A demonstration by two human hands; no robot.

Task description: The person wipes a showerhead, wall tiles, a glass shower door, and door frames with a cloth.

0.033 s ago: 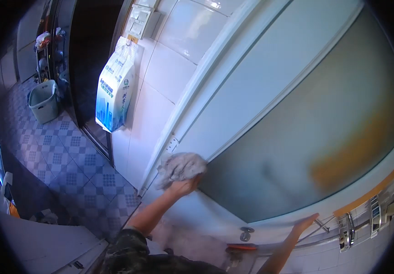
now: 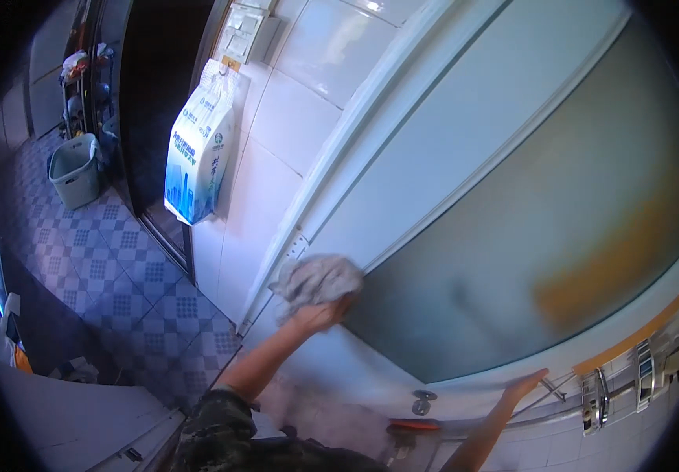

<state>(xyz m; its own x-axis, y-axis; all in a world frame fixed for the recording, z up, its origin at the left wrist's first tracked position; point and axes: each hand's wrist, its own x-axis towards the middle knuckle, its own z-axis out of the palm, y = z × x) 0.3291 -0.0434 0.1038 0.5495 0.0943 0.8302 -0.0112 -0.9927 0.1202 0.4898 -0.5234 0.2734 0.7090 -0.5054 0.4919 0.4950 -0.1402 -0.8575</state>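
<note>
My left hand (image 2: 325, 316) grips a crumpled grey cloth (image 2: 320, 278), pressed against the white frame of a door (image 2: 402, 177) with a large frosted glass pane (image 2: 512, 244). The cloth covers the frame just below a hinge (image 2: 298, 245) and hides some of my fingers. Farther right, my right hand (image 2: 524, 389) holds the lower edge of the same door, beyond the round door lock (image 2: 424, 403). Its fingers are partly hidden.
A white bag with blue print (image 2: 200, 149) hangs on the tiled wall under light switches (image 2: 241, 35). At far left, a pale laundry basket (image 2: 76, 173) stands on the patterned floor (image 2: 119, 267). Metal rails (image 2: 599, 397) line the wall at lower right.
My left hand and the cloth have shifted slightly up and to the right along the door frame. My right hand stays in place.
</note>
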